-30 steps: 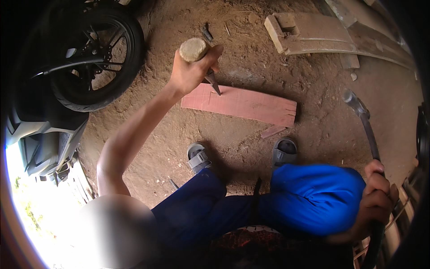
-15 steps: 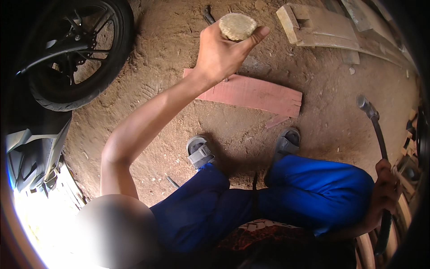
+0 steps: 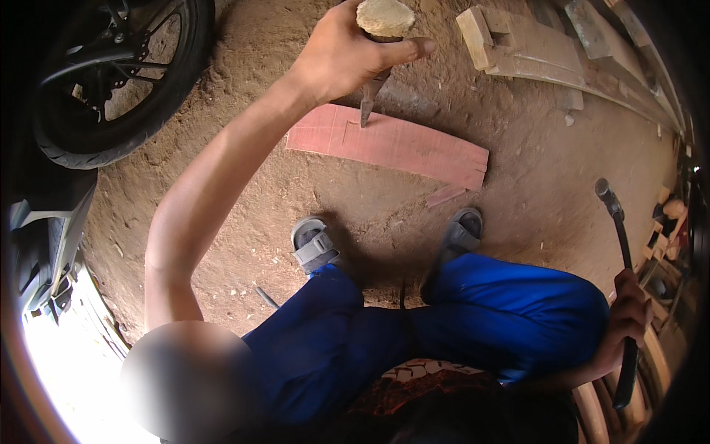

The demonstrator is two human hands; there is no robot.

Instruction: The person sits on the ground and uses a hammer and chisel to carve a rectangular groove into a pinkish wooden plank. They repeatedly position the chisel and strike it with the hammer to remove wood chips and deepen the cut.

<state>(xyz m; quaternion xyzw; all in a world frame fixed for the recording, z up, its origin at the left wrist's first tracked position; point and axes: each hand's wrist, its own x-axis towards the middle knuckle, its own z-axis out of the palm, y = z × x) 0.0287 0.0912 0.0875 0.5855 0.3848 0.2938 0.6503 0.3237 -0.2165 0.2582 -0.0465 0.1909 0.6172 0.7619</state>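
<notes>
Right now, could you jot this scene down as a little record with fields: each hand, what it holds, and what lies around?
left hand: raised, grip closed round a wooden-handled chisel, blade tip pointing down at the plank
right hand: low at the side, grip closed on a hammer, head pointing up
plank: reddish board flat on the dirt, notch cut in its right end
feet: grey sandals on the dirt, just short of the plank
surroundings: motorbike wheel to the left; pale timber pieces beyond the plank
</notes>
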